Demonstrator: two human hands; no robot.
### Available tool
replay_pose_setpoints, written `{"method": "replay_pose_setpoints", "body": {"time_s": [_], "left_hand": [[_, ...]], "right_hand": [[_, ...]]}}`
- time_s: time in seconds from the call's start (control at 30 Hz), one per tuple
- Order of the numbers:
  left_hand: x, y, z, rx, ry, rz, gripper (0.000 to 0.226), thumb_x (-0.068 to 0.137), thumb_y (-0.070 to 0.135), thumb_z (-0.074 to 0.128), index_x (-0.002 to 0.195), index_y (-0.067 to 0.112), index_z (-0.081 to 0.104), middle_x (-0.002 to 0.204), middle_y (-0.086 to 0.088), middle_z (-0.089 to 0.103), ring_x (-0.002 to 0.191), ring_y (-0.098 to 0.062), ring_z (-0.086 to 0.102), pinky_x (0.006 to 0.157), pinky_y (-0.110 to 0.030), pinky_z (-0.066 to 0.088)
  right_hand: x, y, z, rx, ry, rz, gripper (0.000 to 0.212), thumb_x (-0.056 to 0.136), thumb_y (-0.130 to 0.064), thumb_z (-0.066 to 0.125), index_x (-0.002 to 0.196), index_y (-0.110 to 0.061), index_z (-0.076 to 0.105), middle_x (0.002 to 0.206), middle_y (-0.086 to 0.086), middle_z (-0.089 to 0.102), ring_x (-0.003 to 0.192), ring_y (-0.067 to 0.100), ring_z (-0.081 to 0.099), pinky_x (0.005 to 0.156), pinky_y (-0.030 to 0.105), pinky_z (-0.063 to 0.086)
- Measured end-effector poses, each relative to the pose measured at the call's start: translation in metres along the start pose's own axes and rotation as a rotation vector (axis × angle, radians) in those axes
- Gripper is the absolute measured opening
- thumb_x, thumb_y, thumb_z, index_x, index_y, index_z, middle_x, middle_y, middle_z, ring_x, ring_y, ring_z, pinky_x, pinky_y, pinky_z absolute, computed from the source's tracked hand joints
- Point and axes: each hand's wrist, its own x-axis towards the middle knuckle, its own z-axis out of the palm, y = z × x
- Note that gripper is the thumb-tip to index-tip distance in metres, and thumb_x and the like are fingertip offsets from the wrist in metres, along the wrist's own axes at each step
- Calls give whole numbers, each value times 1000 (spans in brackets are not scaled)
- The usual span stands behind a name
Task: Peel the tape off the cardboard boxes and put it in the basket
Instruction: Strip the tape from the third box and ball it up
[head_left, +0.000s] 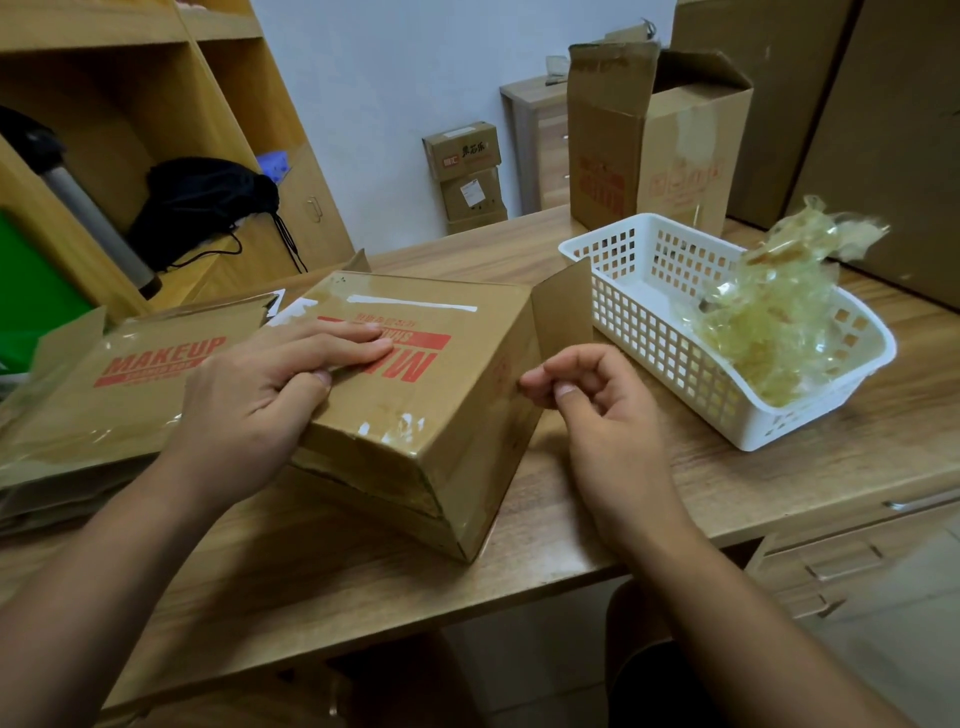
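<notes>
The right hand (587, 400) has its fingers curled, thumb and forefinger pinched together against the right top edge of the cardboard box (467, 431). Whether a strip lies between them cannot be told, as the film there is too faint. The left hand (270, 384) lies flat on the box's top, fingers straight over the red print and thumb at the near edge. The box sits tilted on the worktop (675, 493), with glossy tape (400, 426) showing along its near top corner and a flap (563, 312) standing up at its right side. Just right of the flap is the white basket (649, 332), which holds a heap of crumpled yellowish peeled tape (774, 322) rising above its rim. To the left lies a flattened box (130, 374) marked MAKEUP. At the far right stands a tall open box (649, 150).
</notes>
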Motion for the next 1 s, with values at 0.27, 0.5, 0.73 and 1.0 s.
{"method": "replay_pose_setpoints", "body": {"time_s": [0.27, 0.5, 0.73, 1.0], "left_hand": [[1, 1, -1, -62, -29, -13, 46, 84, 22, 42, 115, 34, 74, 127, 19, 68, 132, -12, 55, 111, -45, 42], [1, 4, 1, -59, -11, -21, 46, 83, 21, 41, 113, 32, 75, 125, 16, 69, 131, -9, 56, 111, -44, 42], [1, 6, 2, -52, 9, -29, 45, 84, 20, 41, 111, 32, 75, 123, 14, 70, 129, -8, 57, 110, -44, 43], [1, 8, 1, -35, 8, -41, 46, 85, 20, 41, 112, 38, 73, 124, 19, 69, 129, -6, 55, 109, -44, 44]], "right_hand": [[-5, -9, -1, 82, 14, -12, 30, 99, 11, 48, 104, -13, 65, 107, 6, 75, 104, 17, 72, 91, 23, 54], [-21, -8, 3, 83, -9, -22, 30, 99, 4, 47, 103, -17, 68, 107, 4, 77, 104, 20, 73, 91, 23, 55], [-25, -9, 5, 49, -48, -22, 34, 101, 5, 46, 98, -22, 68, 99, 3, 77, 97, 17, 74, 87, 21, 55], [-21, -10, 5, 102, 4, -5, 28, 102, 8, 47, 109, -13, 65, 112, 5, 75, 107, 19, 71, 93, 24, 54]]}}
